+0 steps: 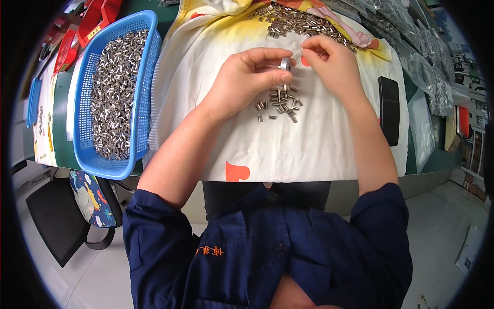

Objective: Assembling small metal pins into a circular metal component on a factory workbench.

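Above a white cloth (309, 144), my left hand (239, 77) pinches a small round metal ring-like piece (285, 63) between thumb and fingers. My right hand (337, 67) is just to its right, fingertips pressed together; whether something small sits in them I cannot make out. Below the hands lies a loose group of short metal cylinders (282, 100). A larger heap of similar cylinders (296, 23) is spread at the far side of the cloth. On the left stands a blue plastic basket (141, 103) holding a great many metal cylinders.
A black phone (389, 110) lies at the cloth's right edge. Clear plastic bags of parts (427, 67) cover the table's right side. Red bins (67, 50) stand at the far left. A black chair (56, 219) with a patterned cushion is at the lower left.
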Demonstrator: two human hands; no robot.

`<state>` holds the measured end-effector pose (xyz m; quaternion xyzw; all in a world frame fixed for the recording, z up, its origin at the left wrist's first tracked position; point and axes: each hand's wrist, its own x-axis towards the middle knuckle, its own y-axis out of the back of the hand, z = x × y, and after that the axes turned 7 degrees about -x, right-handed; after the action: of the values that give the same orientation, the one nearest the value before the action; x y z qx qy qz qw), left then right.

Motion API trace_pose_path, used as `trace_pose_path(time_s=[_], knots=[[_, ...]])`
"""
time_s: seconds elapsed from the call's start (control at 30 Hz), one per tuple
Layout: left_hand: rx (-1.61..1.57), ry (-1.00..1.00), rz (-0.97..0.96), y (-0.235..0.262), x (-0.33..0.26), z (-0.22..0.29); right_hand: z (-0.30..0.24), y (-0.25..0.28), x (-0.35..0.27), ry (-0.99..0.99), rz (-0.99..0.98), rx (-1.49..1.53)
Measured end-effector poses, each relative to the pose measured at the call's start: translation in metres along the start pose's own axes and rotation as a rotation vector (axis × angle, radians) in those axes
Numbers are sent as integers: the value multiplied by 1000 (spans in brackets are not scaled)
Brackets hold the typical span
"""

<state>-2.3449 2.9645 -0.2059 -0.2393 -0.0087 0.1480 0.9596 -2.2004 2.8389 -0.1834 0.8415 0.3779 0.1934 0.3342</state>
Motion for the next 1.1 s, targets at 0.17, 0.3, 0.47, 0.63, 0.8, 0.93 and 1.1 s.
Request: trace_pose_path(time_s=[0.17, 0.3, 0.47, 0.63, 0.8, 0.93, 1.1], knots=[[3, 3, 18, -1, 2, -1, -5, -4, -26, 80, -21, 276], [66, -1, 1, -5, 0, 2, -10, -4, -31, 130, -23, 305], [122, 30, -13, -7, -1, 2, -17, 2, -35, 181, -6, 164], [264, 22, 46, -7, -1, 3, -27, -3, -38, 411, 182, -246], [134, 17, 19, -7, -2, 1, -20, 5, -38, 186, -5, 114], [179, 43, -25, -9, -3, 0, -5, 8, -28, 3, -169, 424], [148, 89, -78, -12, -6, 2, 19, 21, 12, 33, 68, -189]])
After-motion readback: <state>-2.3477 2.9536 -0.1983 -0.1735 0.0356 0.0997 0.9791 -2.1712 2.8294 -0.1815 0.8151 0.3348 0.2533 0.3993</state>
